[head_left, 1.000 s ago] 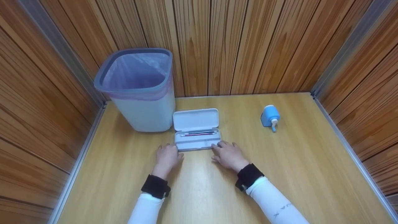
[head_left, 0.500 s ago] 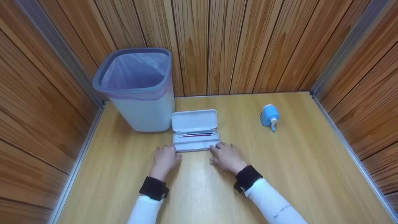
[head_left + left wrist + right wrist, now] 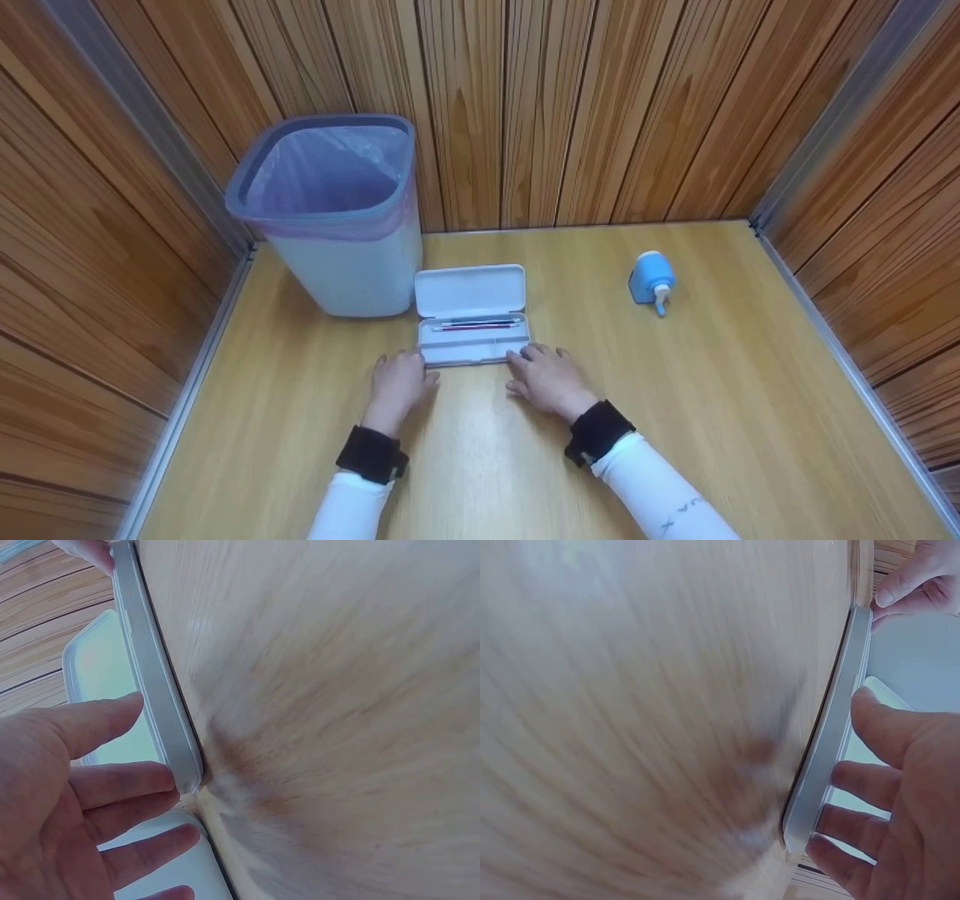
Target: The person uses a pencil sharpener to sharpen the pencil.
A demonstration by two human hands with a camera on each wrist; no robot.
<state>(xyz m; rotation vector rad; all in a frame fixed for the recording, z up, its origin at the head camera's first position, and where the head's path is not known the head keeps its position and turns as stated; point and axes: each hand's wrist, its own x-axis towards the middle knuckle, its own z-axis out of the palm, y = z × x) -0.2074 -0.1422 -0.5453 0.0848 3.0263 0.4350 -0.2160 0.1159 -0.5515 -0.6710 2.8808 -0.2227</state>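
Case point(image 3: 459, 352) (lid point(image 3: 470, 292) up) mid-frame, near corners at fingertips point(image 3: 161, 778) of left hand point(image 3: 397, 382), right hand point(image 3: 551, 380); fingers point(image 3: 870, 784) extended, mostly apart.

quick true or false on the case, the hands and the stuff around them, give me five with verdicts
1. The pencil case lies open, its lid on the side away from the person. True.
2. The pen-like sticks lie in the compartment nearest the person. False: the pen-like sticks lie in the compartment next to the lid.
3. The left hand and the right hand are at opposite front corners of the pencil case. True.
4. The blue bottle is left of the pencil case. False: the blue bottle is to its right.
5. A bag lines the bin. True.
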